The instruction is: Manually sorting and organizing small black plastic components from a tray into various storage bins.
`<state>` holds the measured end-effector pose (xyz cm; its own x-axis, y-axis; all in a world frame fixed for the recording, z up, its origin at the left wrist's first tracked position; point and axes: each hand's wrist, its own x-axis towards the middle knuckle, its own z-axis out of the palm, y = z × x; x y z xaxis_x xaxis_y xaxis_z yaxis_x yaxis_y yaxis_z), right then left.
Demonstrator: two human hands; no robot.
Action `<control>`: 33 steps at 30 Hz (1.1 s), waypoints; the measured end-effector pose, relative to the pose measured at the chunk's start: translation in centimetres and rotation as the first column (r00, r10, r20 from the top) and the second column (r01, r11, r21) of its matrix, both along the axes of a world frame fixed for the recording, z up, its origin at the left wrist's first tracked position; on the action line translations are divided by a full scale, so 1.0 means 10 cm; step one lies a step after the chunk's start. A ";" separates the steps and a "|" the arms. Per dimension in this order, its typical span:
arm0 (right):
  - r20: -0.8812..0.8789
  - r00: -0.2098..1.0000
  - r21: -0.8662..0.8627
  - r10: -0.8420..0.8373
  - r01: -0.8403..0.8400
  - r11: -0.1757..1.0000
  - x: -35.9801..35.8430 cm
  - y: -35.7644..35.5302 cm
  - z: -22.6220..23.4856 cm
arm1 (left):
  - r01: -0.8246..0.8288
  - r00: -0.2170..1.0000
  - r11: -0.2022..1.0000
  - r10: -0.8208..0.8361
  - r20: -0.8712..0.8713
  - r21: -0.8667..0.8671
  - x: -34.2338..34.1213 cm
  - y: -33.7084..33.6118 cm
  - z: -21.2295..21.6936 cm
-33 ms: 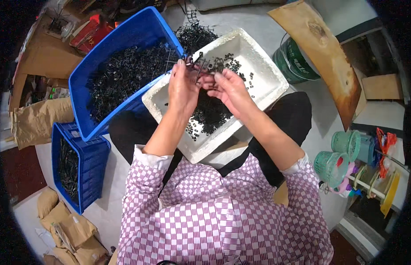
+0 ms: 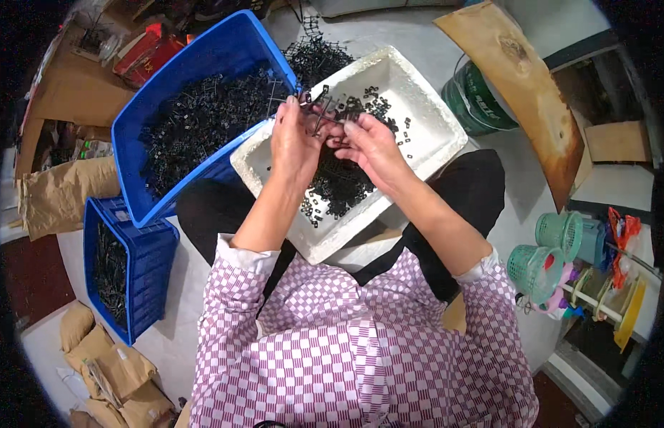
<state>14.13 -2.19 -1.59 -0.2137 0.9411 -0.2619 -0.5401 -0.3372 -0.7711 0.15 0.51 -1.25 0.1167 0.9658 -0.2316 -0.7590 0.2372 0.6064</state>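
Note:
Above a white foam box [image 2: 432, 151], my left hand [image 2: 295, 143] is closed on a thin black branched plastic piece [image 2: 322, 118] with small tabs at its ends. My right hand [image 2: 378, 150] pinches at the right side of that piece, thumb against fingers. The fingertips of both hands nearly meet, and they partly hide the piece. Below them a heap of small black plastic parts [image 2: 339, 189] lies in the foam box, with loose ones scattered on its bottom.
A large blue crate [image 2: 175, 203] full of black branched pieces leans beside the foam box; more lie in a pile [image 2: 314, 57] behind. A smaller blue basket [image 2: 150, 271] stands at left. To the right are a green bucket [image 2: 474, 100], a bent board [image 2: 524, 93] and green baskets [image 2: 535, 271].
My right thumb and fingers have shifted slightly at the black piece. My left hand keeps its place.

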 end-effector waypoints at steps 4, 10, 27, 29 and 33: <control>0.255 0.966 0.112 0.029 -0.059 0.992 -0.02 0.01 0.06 | -0.024 0.999 0.999 0.022 -0.047 -0.034 -0.09 0.00 0.03; 0.440 0.898 0.162 0.024 -0.106 0.981 0.08 0.10 0.03 | 0.072 0.980 0.990 -0.093 -0.176 -0.121 -0.06 -0.11 0.11; 0.590 0.767 0.426 -0.252 -0.030 0.904 0.01 0.08 0.01 | 0.253 0.955 0.940 -0.206 0.213 -0.229 0.08 -0.19 -0.01; 0.600 0.767 0.448 -0.229 -0.084 0.890 0.00 0.08 0.04 | 0.203 0.974 0.933 -0.162 0.155 -0.299 0.08 -0.19 -0.01; 0.719 0.633 0.504 -0.287 -0.190 0.842 0.02 0.06 0.13 | 0.203 0.974 0.916 -0.152 0.169 -0.345 0.08 -0.17 -0.05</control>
<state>14.35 -1.61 -0.32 -0.1175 0.9736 0.1955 0.3010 0.2225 -0.9273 0.91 -1.21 -1.78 0.3332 0.7815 -0.5275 -0.7534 0.5571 0.3493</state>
